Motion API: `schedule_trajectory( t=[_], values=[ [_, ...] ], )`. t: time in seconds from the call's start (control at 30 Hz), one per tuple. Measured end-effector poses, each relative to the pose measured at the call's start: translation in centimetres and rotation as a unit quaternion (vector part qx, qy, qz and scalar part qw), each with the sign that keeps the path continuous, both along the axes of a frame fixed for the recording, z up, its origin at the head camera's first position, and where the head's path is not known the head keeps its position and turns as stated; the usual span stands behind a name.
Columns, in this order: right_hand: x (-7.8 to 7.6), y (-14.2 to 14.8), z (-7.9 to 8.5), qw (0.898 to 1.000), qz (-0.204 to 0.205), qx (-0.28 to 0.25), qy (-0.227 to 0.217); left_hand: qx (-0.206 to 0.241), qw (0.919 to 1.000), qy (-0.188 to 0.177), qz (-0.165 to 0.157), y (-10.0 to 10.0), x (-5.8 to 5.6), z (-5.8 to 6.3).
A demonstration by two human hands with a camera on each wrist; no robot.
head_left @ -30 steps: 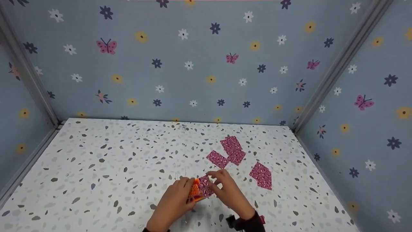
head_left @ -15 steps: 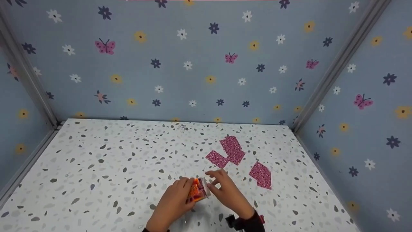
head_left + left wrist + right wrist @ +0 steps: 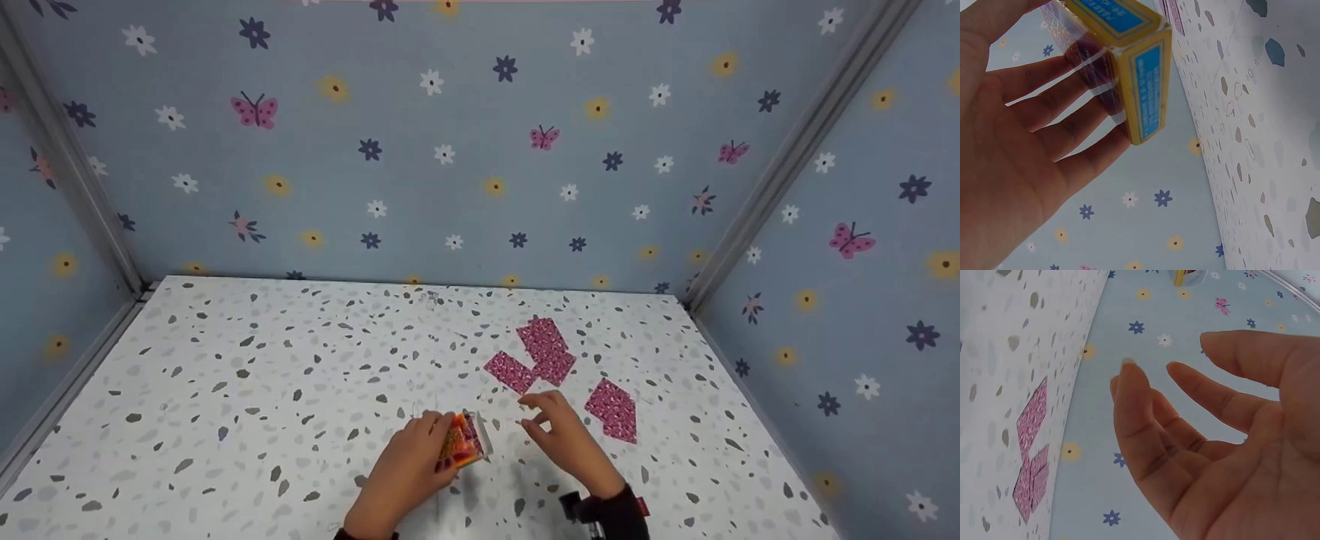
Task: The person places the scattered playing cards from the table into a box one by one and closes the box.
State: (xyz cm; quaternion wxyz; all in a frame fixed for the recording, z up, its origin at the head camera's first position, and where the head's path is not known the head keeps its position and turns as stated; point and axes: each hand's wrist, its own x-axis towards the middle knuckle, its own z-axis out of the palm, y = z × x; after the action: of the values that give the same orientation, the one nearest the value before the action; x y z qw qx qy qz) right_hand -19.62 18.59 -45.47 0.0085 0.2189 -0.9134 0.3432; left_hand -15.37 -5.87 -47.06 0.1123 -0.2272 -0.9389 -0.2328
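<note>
While a flowered wall (image 3: 480, 105) rises at the back, we see a flecked white bench (image 3: 300, 345) stretching out before it. Over the bench, our left hand (image 3: 409, 457) pinches the box (image 3: 466, 444) between thumb and fingers. Our right hand (image 3: 562, 433), holding nothing, hovers to the box's right, fingers loosely curved, thumb apart from forefinger. Beyond and to the right of that hand, we see pink cards (image 3: 541, 343) lying flat in two groups, some overlapping.
</note>
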Motion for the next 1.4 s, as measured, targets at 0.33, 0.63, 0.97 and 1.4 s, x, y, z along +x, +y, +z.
schedule_trajectory(
  t=[0.33,0.63,0.97,1.4],
  values=[
    [-2.1,4.7,-1.8,0.999,-0.044,0.024,-0.017,0.002,0.9992,-0.039,-0.007,0.0,-0.1,0.1],
    [-4.1,8.5,-2.5,0.991,-0.036,0.132,0.002,0.004,1.0000,-0.007,0.000,0.1,-0.2,0.1],
    [-5.6,12.2,-2.2,0.978,-0.082,0.175,-0.079,0.008,0.9998,-0.019,-0.001,0.1,-0.4,0.0],
    [-7.0,14.4,-2.9,0.964,-0.125,0.195,-0.132,0.015,0.9993,-0.034,0.007,0.0,-0.3,-0.1]
  ],
)
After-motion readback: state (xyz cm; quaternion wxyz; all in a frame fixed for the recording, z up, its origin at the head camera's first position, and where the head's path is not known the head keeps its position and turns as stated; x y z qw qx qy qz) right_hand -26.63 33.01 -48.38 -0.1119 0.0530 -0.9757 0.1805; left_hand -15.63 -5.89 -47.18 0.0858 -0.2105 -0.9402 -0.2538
